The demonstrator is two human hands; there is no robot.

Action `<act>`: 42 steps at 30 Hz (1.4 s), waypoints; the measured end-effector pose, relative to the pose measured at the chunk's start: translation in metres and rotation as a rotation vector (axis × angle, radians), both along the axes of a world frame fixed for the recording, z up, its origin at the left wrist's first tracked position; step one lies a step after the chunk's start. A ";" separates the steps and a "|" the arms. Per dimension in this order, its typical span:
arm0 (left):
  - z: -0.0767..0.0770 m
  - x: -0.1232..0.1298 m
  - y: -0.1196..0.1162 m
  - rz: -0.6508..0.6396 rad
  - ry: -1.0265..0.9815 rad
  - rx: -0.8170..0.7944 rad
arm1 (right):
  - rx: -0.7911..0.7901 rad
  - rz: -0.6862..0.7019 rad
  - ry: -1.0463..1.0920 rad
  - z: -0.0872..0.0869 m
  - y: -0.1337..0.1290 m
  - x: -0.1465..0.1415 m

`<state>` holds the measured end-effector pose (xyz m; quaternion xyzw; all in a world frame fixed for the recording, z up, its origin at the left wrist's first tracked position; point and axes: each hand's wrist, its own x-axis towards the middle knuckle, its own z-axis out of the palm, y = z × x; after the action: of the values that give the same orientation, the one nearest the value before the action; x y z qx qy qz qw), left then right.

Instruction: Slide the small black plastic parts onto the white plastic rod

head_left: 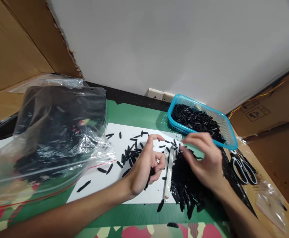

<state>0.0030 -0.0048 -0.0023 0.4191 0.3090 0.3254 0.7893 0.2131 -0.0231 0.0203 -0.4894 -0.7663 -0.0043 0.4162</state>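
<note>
Over the white sheet, my left hand has its lower fingers curled round some black strips, while its thumb and index finger are apart. To the right, my right hand is bent into a pinch above the edge of a dark pile of strips; a small pale, blurred bit shows at its fingertips. A white stick lies between the hands, along the pile's left side. Loose black strips are scattered on the sheet left of my left hand.
A blue basket of black pieces stands at the back right. Scissors and a small plastic bag lie at the right. A large clear bag with black pieces covers the left. Cardboard flanks both sides; a wall rises behind.
</note>
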 end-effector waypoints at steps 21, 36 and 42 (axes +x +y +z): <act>0.004 0.006 -0.001 0.135 0.080 0.021 | -0.024 0.366 0.034 -0.011 -0.036 -0.052; 0.009 0.001 0.000 -0.128 -0.030 -0.033 | -0.319 0.083 0.594 -0.021 -0.014 -0.030; 0.008 0.002 0.000 -0.092 -0.011 -0.020 | -0.378 0.100 0.574 -0.021 -0.012 -0.028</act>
<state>0.0054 -0.0049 0.0055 0.4233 0.2883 0.2878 0.8093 0.1853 -0.0349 -0.0009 -0.5010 -0.6284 0.2961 0.5162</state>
